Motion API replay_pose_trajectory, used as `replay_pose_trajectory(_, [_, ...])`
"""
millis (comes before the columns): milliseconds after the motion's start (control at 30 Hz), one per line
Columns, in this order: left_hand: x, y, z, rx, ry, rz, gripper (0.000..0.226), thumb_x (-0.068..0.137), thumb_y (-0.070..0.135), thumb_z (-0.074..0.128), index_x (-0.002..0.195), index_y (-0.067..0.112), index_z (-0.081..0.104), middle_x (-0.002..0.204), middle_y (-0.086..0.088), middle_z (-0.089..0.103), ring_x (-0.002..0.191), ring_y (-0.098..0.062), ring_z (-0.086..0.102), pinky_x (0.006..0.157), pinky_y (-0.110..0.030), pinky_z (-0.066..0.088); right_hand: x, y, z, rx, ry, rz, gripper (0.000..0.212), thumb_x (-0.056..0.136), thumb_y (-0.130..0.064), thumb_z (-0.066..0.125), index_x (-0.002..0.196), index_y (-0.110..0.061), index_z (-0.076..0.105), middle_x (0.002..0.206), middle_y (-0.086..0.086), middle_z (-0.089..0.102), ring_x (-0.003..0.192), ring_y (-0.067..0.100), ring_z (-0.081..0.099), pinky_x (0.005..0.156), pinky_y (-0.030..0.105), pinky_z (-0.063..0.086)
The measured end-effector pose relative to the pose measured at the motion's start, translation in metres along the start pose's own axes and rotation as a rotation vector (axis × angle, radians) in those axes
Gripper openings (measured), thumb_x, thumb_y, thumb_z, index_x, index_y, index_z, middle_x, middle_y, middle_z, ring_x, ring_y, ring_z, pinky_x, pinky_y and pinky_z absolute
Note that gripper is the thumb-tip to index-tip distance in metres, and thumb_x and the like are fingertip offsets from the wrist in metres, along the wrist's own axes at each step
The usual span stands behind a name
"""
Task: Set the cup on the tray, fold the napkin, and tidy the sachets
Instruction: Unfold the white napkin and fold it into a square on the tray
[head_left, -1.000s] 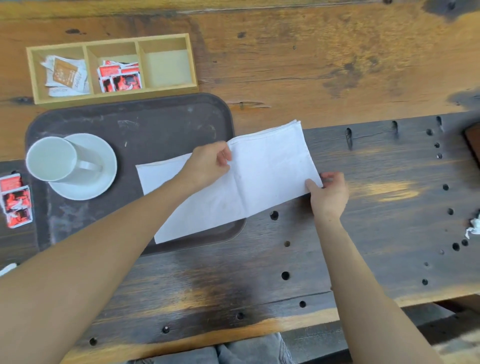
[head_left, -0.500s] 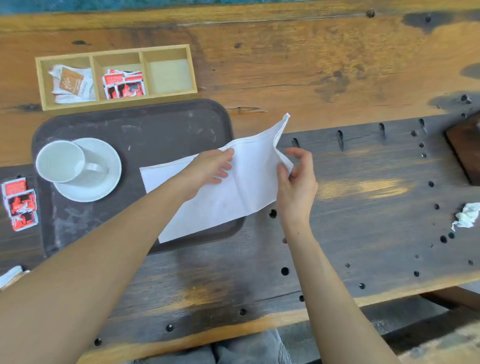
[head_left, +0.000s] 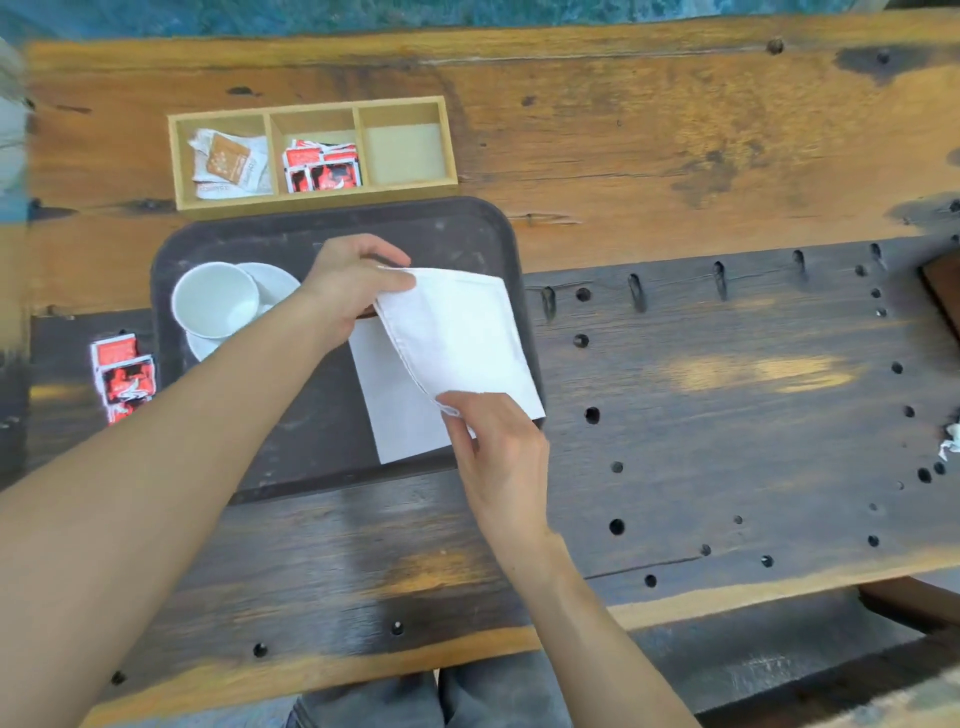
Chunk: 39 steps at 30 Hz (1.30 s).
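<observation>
A white napkin (head_left: 457, 338) lies folded over on the right part of the dark tray (head_left: 291, 441). My left hand (head_left: 348, 286) pinches its upper left corner. My right hand (head_left: 498, 457) grips its lower corner at the near edge. A white cup (head_left: 213, 301) stands on a white saucer (head_left: 275, 283) at the tray's left side, partly behind my left forearm. Red sachets (head_left: 122, 376) lie loose on the bench left of the tray.
A wooden three-compartment box (head_left: 311, 200) sits behind the tray: brown-and-white sachets (head_left: 226, 163) in the left section, red sachets (head_left: 322, 166) in the middle, the right one bare. A crumpled white scrap (head_left: 950, 447) lies at the far right. The bench top has many holes.
My right hand carried the napkin's right half over to the left, folding it onto the other half. My left hand shifted from the napkin's middle to its upper left corner.
</observation>
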<state>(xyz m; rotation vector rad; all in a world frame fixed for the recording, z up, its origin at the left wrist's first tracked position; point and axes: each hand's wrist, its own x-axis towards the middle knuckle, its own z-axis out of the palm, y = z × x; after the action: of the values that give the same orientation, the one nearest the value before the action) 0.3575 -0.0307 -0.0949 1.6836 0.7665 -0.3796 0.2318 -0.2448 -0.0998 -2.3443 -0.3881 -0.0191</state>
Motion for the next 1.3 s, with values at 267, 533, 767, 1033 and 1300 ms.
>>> replay_pose_trajectory(267, [0.002, -0.033, -0.045, 0.445, -0.052, 0.178, 0.033, 0.080, -0.011, 0.061, 0.102, 0.012, 0.072, 0.095, -0.011, 0.073, 0.081, -0.022, 0.064, 0.060, -0.023, 0.044, -0.022, -0.026, 0.058, -0.166, -0.090, -0.030, 0.014, 0.085, -0.009, 0.079, 0.092, -0.020, 0.073, 0.085, -0.008, 0.070, 0.078, 0.017, 0.059, 0.057, 0.023, 0.048])
replay_pose_trajectory(533, [0.005, -0.060, -0.026, 0.808, -0.028, 0.267, 0.037, 0.080, -0.014, 0.047, 0.101, 0.009, 0.067, 0.100, -0.011, 0.070, 0.100, -0.034, 0.064, 0.076, -0.036, 0.051, -0.040, -0.014, 0.074, -0.231, -0.237, 0.080, 0.017, 0.082, -0.005, 0.082, 0.093, -0.017, 0.077, 0.082, -0.004, 0.073, 0.075, 0.021, 0.065, 0.054, 0.034, 0.056])
replay_pose_trajectory(767, [-0.004, -0.075, -0.015, 1.107, -0.043, 0.401, 0.052, 0.082, -0.008, 0.054, 0.131, 0.010, 0.053, 0.121, -0.015, 0.055, 0.112, -0.036, 0.052, 0.088, -0.047, 0.050, -0.040, -0.003, 0.050, 0.002, -0.061, 0.457, 0.031, 0.099, -0.023, 0.064, 0.128, -0.012, 0.064, 0.121, 0.000, 0.064, 0.108, 0.017, 0.062, 0.093, 0.033, 0.055])
replay_pose_trajectory(1033, [-0.023, -0.088, -0.003, 1.236, 0.063, 0.407, 0.048, 0.085, -0.002, 0.059, 0.131, 0.006, 0.048, 0.118, -0.016, 0.054, 0.105, -0.035, 0.054, 0.074, -0.037, 0.042, 0.020, 0.029, 0.036, 0.037, -0.279, 0.704, 0.062, 0.099, -0.015, 0.057, 0.156, -0.001, 0.036, 0.164, 0.014, 0.032, 0.146, 0.029, 0.040, 0.119, 0.034, 0.035])
replay_pose_trajectory(1300, [-0.048, -0.112, 0.001, 0.992, 0.116, 0.196, 0.028, 0.087, -0.005, 0.057, 0.114, 0.002, 0.052, 0.109, -0.018, 0.058, 0.098, -0.039, 0.061, 0.071, -0.036, 0.039, 0.100, 0.064, 0.032, -0.338, -0.481, 0.347, 0.043, 0.098, -0.011, 0.056, 0.140, 0.001, 0.055, 0.152, 0.016, 0.046, 0.143, 0.033, 0.040, 0.116, 0.038, 0.037])
